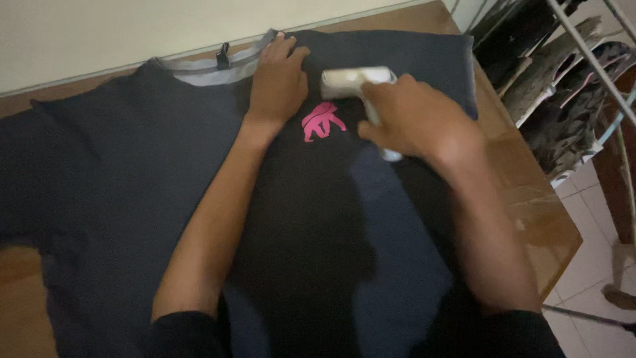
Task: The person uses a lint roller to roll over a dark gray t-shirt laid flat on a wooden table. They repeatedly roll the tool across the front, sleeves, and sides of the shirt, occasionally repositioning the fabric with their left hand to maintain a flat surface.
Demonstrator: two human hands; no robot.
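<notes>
Now steamer (354, 84) sits on chest of shirt (132, 172), just right of pink print (322, 121). White head points left toward my left hand; long axis runs from head near collar (212, 66) down handle toward me, slightly tilted right. My right hand (414, 119) grasps handle, clenched. My left hand (278, 83) lies flat, released, pinning fabric below collar. Risk: head close to left fingers, possible scald; lingering over print may damage it; loose pinning lets shirt crease on table (530, 192). Rack (576, 73) stands right.
</notes>
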